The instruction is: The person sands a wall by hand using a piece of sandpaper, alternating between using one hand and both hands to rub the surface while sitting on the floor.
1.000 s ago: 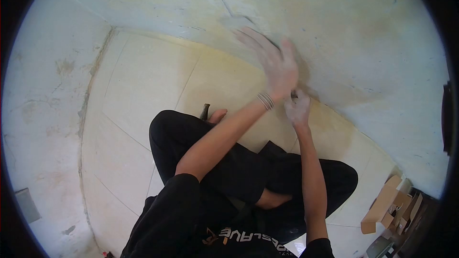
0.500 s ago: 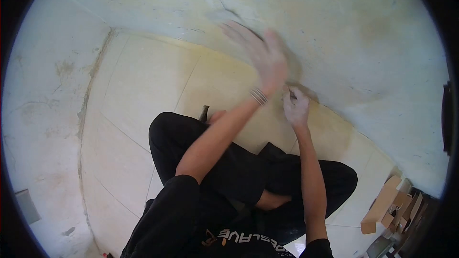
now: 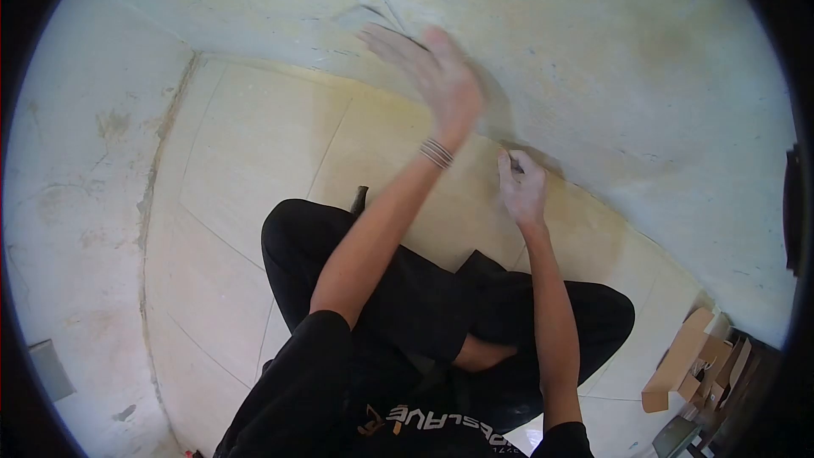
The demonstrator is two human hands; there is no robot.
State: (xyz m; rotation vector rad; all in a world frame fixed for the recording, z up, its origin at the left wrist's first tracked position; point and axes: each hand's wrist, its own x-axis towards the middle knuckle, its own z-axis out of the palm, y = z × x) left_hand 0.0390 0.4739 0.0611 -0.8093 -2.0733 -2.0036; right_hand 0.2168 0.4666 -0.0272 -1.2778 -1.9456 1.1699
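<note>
My left hand [image 3: 441, 89], dusted white and with banded bracelets [image 3: 437, 153] on its wrist, reaches up to the pale wall [image 3: 593, 59]. Its fingers are stretched out side by side, slightly blurred, with the thumb raised. A dark shadow runs along the wall beside them, near a thin crack line. My right hand [image 3: 523, 187], also dusty white, is closed, with thumb and fingers curled together where the wall meets the floor. I cannot tell what, if anything, it holds.
My crossed legs in black trousers [image 3: 407, 297] rest on the tiled floor [image 3: 229, 161]. A dark handle-like object [image 3: 359, 198] shows beyond my left knee. An open cardboard box [image 3: 678, 360] stands at the lower right. Another wall [image 3: 85, 170] rises on the left.
My left hand has moved left and slightly up along the wall, its shadow with it. My right hand has stayed almost in place.
</note>
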